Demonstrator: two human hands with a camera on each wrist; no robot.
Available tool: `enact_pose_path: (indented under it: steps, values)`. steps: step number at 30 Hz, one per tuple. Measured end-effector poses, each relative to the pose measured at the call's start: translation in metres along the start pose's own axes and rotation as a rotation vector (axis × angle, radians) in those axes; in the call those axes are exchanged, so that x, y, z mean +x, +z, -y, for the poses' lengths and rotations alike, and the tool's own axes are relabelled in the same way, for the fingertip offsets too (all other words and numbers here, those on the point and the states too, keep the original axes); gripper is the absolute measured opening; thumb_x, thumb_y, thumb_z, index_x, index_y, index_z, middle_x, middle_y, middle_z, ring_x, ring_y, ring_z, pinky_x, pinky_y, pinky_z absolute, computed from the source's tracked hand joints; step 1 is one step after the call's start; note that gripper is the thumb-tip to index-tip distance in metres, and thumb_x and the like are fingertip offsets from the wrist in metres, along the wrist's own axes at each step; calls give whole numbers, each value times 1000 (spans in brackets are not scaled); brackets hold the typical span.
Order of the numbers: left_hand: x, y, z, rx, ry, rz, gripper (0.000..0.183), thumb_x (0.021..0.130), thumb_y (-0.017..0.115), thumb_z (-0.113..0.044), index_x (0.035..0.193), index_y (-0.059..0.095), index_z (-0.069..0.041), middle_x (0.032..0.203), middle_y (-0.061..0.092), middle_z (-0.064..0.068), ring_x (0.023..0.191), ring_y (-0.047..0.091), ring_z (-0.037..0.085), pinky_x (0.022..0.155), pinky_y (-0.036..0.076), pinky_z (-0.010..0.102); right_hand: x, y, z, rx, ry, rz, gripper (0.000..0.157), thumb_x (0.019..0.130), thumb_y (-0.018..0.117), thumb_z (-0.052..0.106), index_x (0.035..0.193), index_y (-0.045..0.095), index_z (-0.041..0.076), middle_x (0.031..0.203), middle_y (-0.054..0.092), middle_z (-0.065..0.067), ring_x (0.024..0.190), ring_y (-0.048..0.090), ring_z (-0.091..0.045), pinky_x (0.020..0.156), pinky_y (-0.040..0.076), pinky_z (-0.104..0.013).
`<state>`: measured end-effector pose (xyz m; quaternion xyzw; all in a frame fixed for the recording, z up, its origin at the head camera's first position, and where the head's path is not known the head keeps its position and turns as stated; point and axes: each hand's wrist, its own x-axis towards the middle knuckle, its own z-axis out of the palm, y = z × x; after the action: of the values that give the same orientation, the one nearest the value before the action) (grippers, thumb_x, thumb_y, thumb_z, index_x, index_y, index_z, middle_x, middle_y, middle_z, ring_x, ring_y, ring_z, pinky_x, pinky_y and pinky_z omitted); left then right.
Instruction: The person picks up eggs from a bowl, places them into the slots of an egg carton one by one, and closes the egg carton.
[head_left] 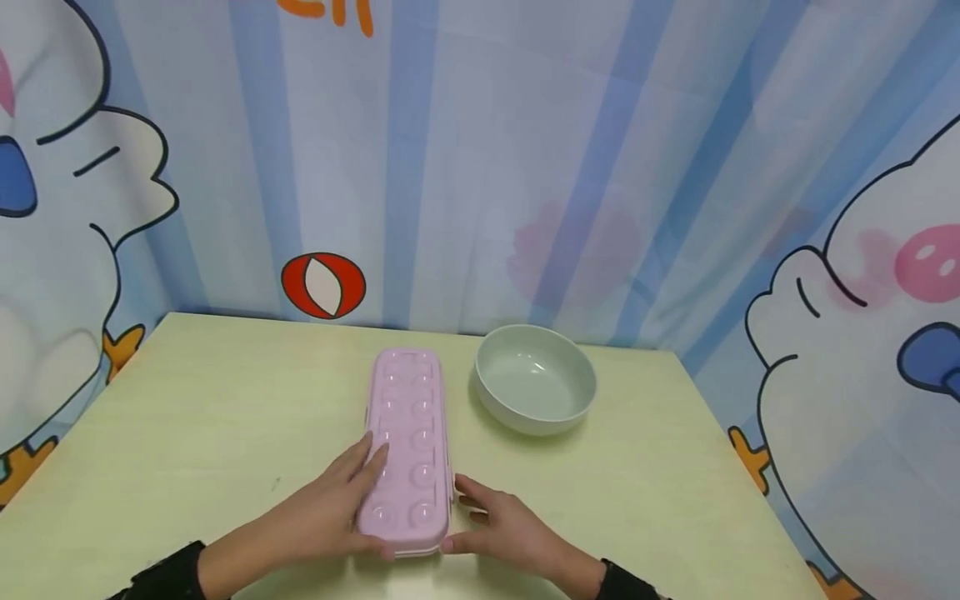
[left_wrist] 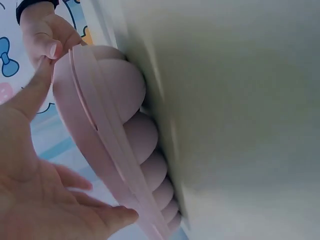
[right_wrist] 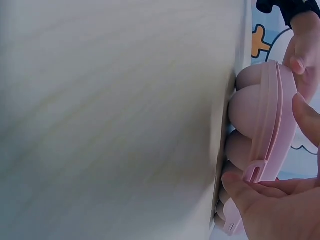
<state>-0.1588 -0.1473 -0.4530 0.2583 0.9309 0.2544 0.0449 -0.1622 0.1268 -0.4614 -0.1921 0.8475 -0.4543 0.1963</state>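
A pink lidded egg box (head_left: 406, 454), with two rows of round bumps on its lid, lies lengthwise on the table. My left hand (head_left: 322, 512) rests against its left side, index fingertip over the lid's edge and thumb by the near end. On the opposite side is my right hand (head_left: 517, 533), its thumb near the close corner. In the right wrist view a fingertip touches a side clasp (right_wrist: 255, 171), which stands out from the rim. Rounded cups (left_wrist: 142, 137) bulge under the box in the left wrist view. The lid is down, so the contents are hidden.
A pale green bowl (head_left: 534, 412) stands to the right of the box's far end. The light yellow table (head_left: 225, 417) ends at the back against a blue striped cloth (head_left: 465, 167) with cartoon figures, which also hangs along both sides.
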Motion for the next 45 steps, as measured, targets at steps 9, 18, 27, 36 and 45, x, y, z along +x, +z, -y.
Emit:
enact_pose_path:
  steps: [9, 18, 27, 36, 45]
  values:
    - [-11, 8, 4, -81, -80, -21, 131, 64, 75, -71, 151, 20, 9, 152, 32, 26, 134, 41, 39, 103, 41, 52, 0, 12, 0, -228, -64, -92, 94, 78, 79, 48, 149, 39, 2, 139, 55, -11, 121, 57, -26, 94, 51, -30]
    - [0, 3, 10, -75, -133, 11, 129, 65, 73, -72, 154, 17, 2, 156, 26, 20, 132, 43, 37, 103, 42, 51, 9, 13, 4, -281, -44, -119, 93, 81, 76, 51, 148, 39, 0, 138, 56, -14, 113, 62, -29, 90, 53, -33]
    - [19, -3, 23, -101, -172, 50, 127, 67, 76, -67, 156, 13, 0, 159, 22, 17, 138, 36, 32, 107, 38, 49, 27, 7, 5, -252, -44, -127, 90, 83, 76, 45, 148, 37, -2, 140, 53, -17, 113, 62, -32, 90, 53, -36]
    - [44, -7, 36, -128, -151, 53, 126, 70, 76, -64, 157, 9, -2, 160, 18, 15, 141, 31, 31, 109, 35, 49, 46, -3, 2, -292, -42, -155, 83, 87, 74, 39, 148, 35, -4, 143, 48, -19, 114, 61, -34, 91, 53, -38]
    - [56, -15, 42, -136, -123, 72, 122, 73, 76, -63, 156, 10, -2, 160, 19, 17, 144, 25, 33, 112, 31, 50, 46, -32, -2, -362, -60, -179, 81, 83, 76, 45, 143, 47, 0, 138, 54, -17, 113, 62, -34, 91, 53, -42]
